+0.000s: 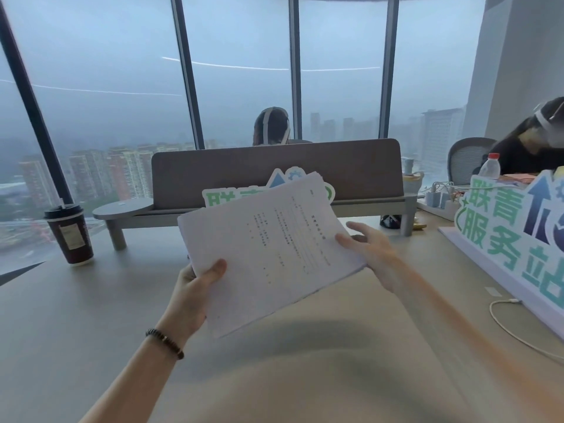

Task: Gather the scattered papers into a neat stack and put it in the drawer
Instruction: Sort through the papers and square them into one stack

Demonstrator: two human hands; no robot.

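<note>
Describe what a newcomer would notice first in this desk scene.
A stack of papers is held above the desk in mid-frame, the left hand gripping its near corner, the right hand at its right edge. A dark coffee cup stands far left; a green-lettered sign stands right.

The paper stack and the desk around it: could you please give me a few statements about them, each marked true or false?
1. The left hand grips the paper stack at its lower left corner, thumb on top. True.
2. The paper stack lies flat on the desk. False: it is held up above the desk, tilted.
3. The right hand has its fingers spread at the stack's right edge. True.
4. The coffee cup stands to the right of the stack. False: it stands to the left, near the window.
5. The top sheet is blank. False: it carries printed lines of text.
</note>
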